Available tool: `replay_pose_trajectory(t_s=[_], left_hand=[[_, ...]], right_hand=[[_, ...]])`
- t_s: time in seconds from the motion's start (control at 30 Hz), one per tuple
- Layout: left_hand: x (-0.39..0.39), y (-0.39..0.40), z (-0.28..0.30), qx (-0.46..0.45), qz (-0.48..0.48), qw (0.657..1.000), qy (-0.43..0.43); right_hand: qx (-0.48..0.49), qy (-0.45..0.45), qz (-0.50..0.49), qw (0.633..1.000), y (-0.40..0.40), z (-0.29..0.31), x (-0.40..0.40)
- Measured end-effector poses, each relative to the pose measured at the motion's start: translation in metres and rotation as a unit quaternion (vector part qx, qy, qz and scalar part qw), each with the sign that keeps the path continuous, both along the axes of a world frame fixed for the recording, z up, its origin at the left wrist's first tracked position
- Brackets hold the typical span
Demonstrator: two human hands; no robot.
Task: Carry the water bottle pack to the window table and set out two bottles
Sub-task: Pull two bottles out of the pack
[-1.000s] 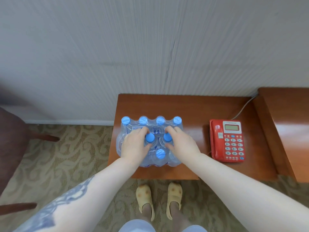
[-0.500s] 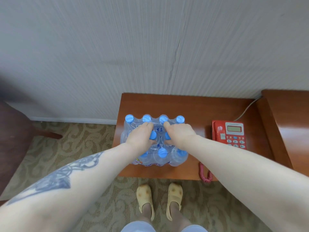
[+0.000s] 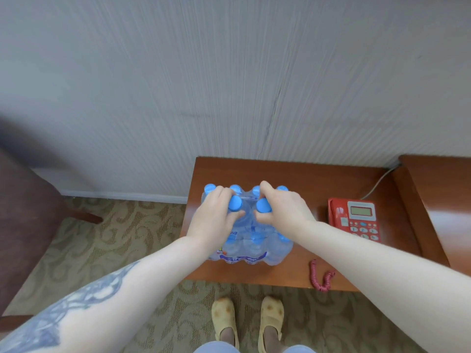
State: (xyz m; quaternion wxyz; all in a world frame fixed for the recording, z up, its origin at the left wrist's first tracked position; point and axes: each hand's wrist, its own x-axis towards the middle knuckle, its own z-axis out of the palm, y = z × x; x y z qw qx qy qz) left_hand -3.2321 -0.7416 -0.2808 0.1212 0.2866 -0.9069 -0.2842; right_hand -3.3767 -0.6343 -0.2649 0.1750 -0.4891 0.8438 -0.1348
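A shrink-wrapped water bottle pack with blue caps stands on the low wooden table against the wall. My left hand is on the pack's top left, fingers curled around a capped bottle neck. On the top right, my right hand grips another capped neck the same way. Both hands cover most of the pack's top; its front label and a few caps show.
A red telephone with a coiled cord sits on the table right of the pack. A taller wooden unit adjoins on the right. A dark armchair stands at the left on patterned carpet. My slippered feet are below.
My hands have closed tighter on the pack's top and shifted toward its far side. The pack looks slightly raised and tilted toward me; the view has drawn back.
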Motion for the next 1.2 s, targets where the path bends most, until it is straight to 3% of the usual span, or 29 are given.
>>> replay_pose_trajectory(t_s=[0.17, 0.4, 0.57, 0.77, 0.97, 1.2], left_hand=[[0.006, -0.009, 0.027, -0.034, -0.025, 0.997, 0.069], [0.005, -0.009, 0.081, -0.033, -0.047, 0.987, 0.148], [-0.016, -0.012, 0.147, -0.022, -0.059, 0.973, 0.220], [-0.050, -0.010, 0.200, -0.067, -0.080, 0.958, 0.267], [-0.105, 0.027, 0.220, -0.069, -0.159, 0.944, 0.281], [-0.151, 0.116, 0.219, -0.030, -0.236, 0.931, 0.278]], right_hand=[[-0.116, -0.064, -0.053, 0.990, 0.008, 0.025, 0.003], [-0.229, -0.088, -0.100, 0.964, 0.021, 0.068, 0.009], [-0.320, -0.068, -0.155, 0.932, 0.014, 0.132, -0.005], [-0.370, -0.033, -0.179, 0.911, 0.028, 0.196, -0.019], [-0.391, 0.003, -0.292, 0.873, 0.074, 0.215, -0.046], [-0.334, 0.036, -0.377, 0.863, 0.175, 0.226, -0.064]])
